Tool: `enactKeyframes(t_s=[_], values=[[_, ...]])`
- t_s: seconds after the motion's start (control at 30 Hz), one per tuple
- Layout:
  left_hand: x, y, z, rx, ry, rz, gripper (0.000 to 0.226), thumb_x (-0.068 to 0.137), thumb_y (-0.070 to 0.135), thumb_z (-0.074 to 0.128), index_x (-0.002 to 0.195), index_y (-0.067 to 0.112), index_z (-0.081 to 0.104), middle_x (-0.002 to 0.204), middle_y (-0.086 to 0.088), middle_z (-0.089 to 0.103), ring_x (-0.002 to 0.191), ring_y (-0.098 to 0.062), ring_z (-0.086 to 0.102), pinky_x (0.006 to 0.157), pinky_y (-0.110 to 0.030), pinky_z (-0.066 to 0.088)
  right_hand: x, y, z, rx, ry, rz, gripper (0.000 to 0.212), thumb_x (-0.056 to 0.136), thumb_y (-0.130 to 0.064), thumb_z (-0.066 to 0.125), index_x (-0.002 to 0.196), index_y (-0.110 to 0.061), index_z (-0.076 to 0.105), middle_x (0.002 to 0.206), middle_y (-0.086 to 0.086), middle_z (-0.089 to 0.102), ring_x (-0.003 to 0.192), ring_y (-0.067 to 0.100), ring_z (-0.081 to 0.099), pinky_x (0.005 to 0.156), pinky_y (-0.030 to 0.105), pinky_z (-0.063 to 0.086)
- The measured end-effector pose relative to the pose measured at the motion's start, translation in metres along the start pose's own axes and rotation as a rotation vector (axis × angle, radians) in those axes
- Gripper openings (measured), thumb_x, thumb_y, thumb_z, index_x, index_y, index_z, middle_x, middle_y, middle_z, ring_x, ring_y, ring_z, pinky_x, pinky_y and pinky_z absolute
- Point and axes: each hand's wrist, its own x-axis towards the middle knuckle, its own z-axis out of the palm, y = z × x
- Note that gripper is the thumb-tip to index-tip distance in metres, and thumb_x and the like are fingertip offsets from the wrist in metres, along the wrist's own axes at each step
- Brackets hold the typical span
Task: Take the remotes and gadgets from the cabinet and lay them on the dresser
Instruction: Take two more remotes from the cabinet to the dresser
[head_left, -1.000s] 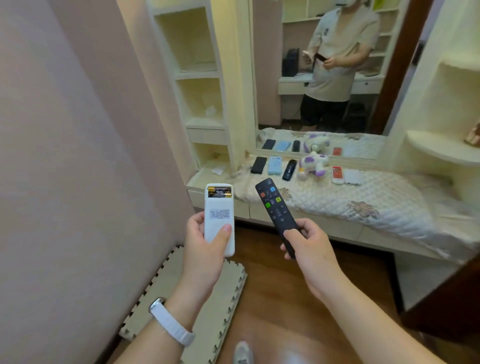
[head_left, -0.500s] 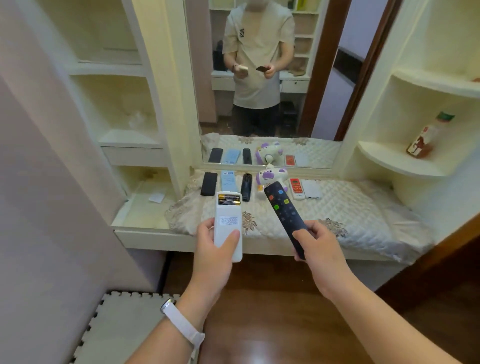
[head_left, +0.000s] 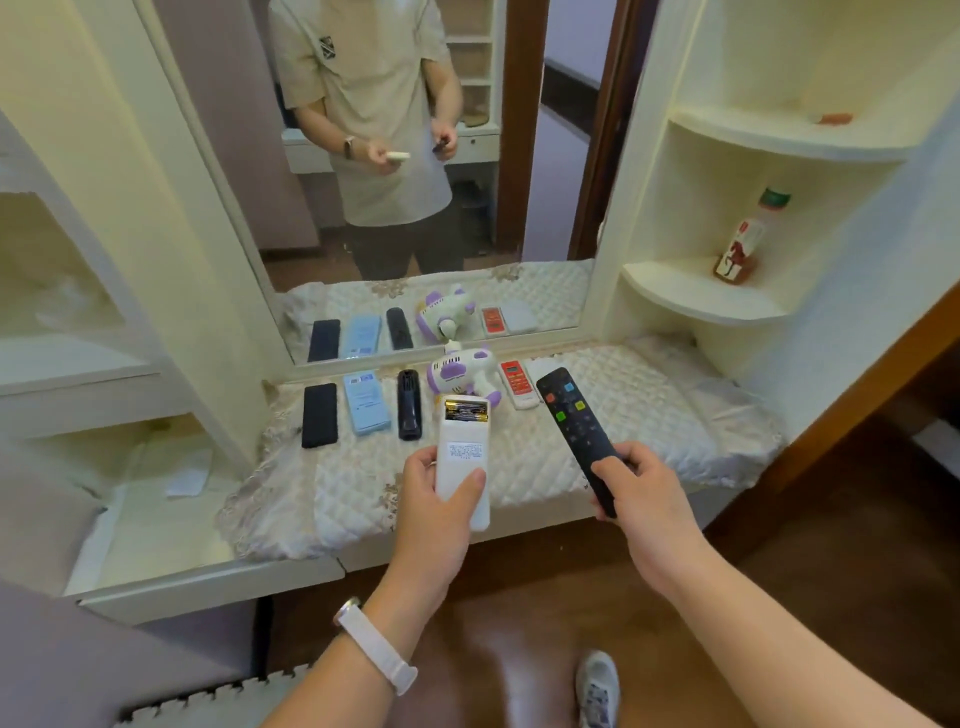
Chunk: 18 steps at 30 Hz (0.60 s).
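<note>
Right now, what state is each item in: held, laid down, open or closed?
White remote: held in left hand, back up, battery bay uncovered.
Black remote: held in right hand, buttons up.
Blue remote: lying flat on dresser cover.
Toy gun: lying on its side.
Bottle: upright, capped.

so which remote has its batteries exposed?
The white remote in the left hand: back cover missing, batteries visible at its top. No other remote shows any.

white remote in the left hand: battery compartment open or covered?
Open. The white remote in the left hand faces back-up, with no cover over its top end and batteries exposed.
</note>
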Motion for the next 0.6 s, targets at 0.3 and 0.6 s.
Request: enactKeyframes(t_s=[0.3, 0.6], values=[[0.07, 0.011, 0.085, 0.066, 0.044, -0.012, 0.034, 0.093, 0.016, 0.062, 0.12, 0.024, 0.043, 0.112, 0.004, 0.06, 0.097, -0.015, 0.063, 0.057, -0.017, 0.049, 0.119, -0.004, -0.035, 0.076, -0.052, 0.054, 0.011, 0.093, -0.01, 0.052, 0.099, -0.008, 0.06, 0.08, 0.012, 0.056, 0.058, 0.017, 0.051, 0.049, 0.026, 0.043], [0.145, 0.009, 0.22, 0.083, 0.06, -0.121, 0.025, 0.094, 0.01, 0.058, 0.112, 0.023, 0.046, 0.108, 0.002, 0.061, 0.093, -0.018, 0.063, 0.051, -0.023, 0.048, 0.239, 0.011, -0.117, 0.019, -0.09, 0.13, 0.008, 0.092, -0.012, 0.053, 0.095, -0.009, 0.06, 0.072, 0.008, 0.055, 0.061, 0.019, 0.052, 0.057, 0.035, 0.044]])
